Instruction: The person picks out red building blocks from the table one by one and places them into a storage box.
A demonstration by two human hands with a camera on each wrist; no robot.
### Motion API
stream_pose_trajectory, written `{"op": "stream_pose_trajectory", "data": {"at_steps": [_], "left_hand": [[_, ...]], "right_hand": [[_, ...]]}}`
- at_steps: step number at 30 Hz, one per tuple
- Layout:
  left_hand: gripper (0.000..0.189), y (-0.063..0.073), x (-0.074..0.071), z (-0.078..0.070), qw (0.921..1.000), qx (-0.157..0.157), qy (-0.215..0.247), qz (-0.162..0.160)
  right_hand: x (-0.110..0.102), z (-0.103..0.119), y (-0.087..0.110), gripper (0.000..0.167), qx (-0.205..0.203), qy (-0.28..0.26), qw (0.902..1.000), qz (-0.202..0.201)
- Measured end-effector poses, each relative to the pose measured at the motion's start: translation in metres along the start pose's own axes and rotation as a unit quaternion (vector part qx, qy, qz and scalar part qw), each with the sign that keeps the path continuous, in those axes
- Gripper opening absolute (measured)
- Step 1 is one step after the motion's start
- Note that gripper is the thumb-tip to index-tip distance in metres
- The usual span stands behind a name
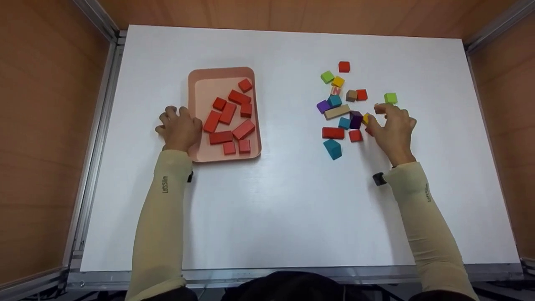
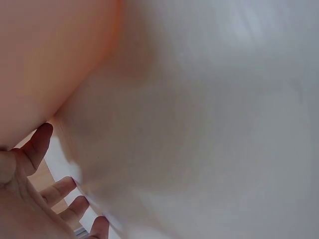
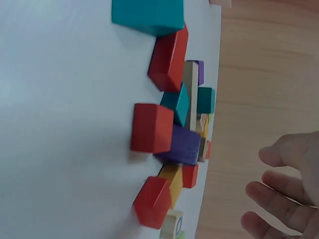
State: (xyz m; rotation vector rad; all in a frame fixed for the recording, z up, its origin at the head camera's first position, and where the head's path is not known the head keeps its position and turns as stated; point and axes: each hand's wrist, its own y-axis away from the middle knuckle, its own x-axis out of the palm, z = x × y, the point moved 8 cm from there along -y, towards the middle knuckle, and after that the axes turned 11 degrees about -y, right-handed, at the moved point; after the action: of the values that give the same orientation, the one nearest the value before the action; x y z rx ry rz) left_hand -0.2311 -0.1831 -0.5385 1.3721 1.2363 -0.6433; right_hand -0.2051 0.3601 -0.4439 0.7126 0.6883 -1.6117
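My left hand (image 1: 182, 131) is at the left side of a pink tray (image 1: 200, 77), thumb against its wall and the other fingers spread over the white table. Inside the tray lie several red blocks (image 1: 228, 113). Over the right edge of a loose group of blocks hovers my right hand (image 1: 393, 131), its thumb and fingers apart with nothing between them. Below it, in the right wrist view, a red cube (image 3: 152, 201) leans by a yellow block (image 3: 172, 184) and a lettered wooden cube (image 3: 172, 224). Another red cube (image 3: 152, 128) sits beside a purple block (image 3: 183, 144).
Around these lie a long red block (image 1: 333, 133), a teal block (image 1: 333, 149), a plain wooden bar (image 1: 337, 111) and more small cubes. A red cube (image 1: 344, 67) lies farthest back, a green cube (image 1: 391, 98) to the right. Wooden panels (image 1: 292, 14) wall the table.
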Motion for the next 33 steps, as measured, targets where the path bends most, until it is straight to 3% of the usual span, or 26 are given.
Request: {"op": "stream_pose_trajectory", "data": {"at_steps": [5, 16, 25, 33], "left_hand": [[0.047, 0.0, -0.001, 0.0, 0.9999, -0.001, 0.009, -0.005], [0.041, 0.004, -0.003, -0.002, 0.9997, 0.017, 0.004, -0.018], [0.044, 0.003, -0.001, -0.001, 0.9999, 0.009, 0.005, -0.012], [0.045, 0.002, -0.001, -0.001, 0.9999, 0.004, 0.003, -0.01]], "right_hand": [[-0.002, -0.028, 0.006, 0.037, 0.02, 0.011, 0.9997, -0.005], [0.017, -0.067, 0.015, 0.05, 0.057, 0.028, 0.9969, 0.047], [0.022, -0.073, 0.02, 0.048, 0.075, 0.022, 0.996, 0.044], [0.019, -0.063, 0.024, 0.052, 0.08, -0.002, 0.9967, 0.009]]}}
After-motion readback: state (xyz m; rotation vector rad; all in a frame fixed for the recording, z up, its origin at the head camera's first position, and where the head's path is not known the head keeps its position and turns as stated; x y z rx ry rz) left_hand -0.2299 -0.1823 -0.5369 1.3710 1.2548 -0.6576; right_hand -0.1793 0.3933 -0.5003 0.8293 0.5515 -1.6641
